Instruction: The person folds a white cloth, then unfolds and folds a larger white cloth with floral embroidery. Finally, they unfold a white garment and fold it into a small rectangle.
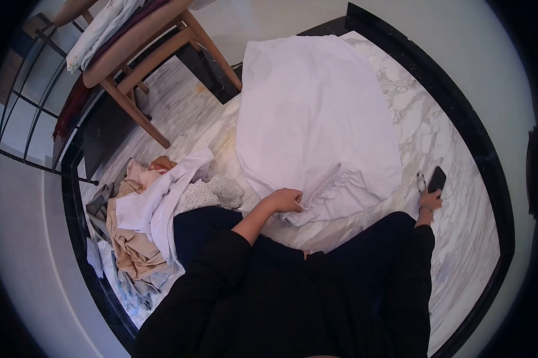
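Observation:
A large white cloth (pixel 316 113) with a gathered, elastic-looking edge lies spread on the marble floor in front of me. At its lower left corner, my left hand (pixel 287 200) is closed on the gathered edge. Over on the right, my right hand (pixel 431 199) is at a dark phone (pixel 437 179) on the floor, with its fingers around the phone's lower end. A small looped item (pixel 421 181) lies just left of the phone; what it is cannot be made out.
A heap of clothes (pixel 139 238) in white, beige and grey lies at my left. Behind it stand a wooden chair (pixel 155 65) with folded cloths (pixel 105 33) and a black metal rack (pixel 37 107). Black edging (pixel 489 161) borders the marble floor (pixel 454 244).

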A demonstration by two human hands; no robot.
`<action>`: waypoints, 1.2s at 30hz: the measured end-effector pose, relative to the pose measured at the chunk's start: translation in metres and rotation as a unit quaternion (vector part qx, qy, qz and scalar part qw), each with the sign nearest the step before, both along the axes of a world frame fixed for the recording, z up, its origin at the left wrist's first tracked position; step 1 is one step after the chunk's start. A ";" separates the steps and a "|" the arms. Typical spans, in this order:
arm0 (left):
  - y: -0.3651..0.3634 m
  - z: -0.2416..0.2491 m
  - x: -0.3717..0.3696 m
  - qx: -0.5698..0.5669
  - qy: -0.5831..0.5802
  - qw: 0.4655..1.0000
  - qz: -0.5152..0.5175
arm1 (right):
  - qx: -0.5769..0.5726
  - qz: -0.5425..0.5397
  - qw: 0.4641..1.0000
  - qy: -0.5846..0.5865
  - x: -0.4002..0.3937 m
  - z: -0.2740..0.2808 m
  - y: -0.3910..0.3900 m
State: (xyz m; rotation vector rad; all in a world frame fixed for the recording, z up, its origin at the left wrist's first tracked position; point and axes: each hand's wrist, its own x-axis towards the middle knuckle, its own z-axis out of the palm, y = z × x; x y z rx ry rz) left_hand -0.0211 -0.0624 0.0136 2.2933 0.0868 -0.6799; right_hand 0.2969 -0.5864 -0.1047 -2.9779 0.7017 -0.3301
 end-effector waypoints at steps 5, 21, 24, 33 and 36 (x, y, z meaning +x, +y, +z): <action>-0.002 -0.006 -0.001 0.014 0.004 1.000 0.000 | -0.046 -0.134 0.990 0.012 -0.046 -0.039 -0.148; -0.011 0.003 -0.003 0.026 0.014 1.000 -0.010 | 0.036 -0.430 0.900 -0.068 -0.280 0.011 -0.219; -0.011 0.002 -0.005 0.023 0.003 1.000 -0.016 | 0.022 -0.248 0.968 -0.037 -0.273 -0.004 -0.233; -0.014 0.015 -0.007 0.015 -0.072 0.994 -0.081 | 0.275 -0.110 0.951 -0.086 -0.196 0.056 -0.142; -0.015 0.006 -0.006 -0.006 -0.125 0.991 -0.042 | 0.450 0.062 0.877 -0.156 -0.109 -0.013 -0.143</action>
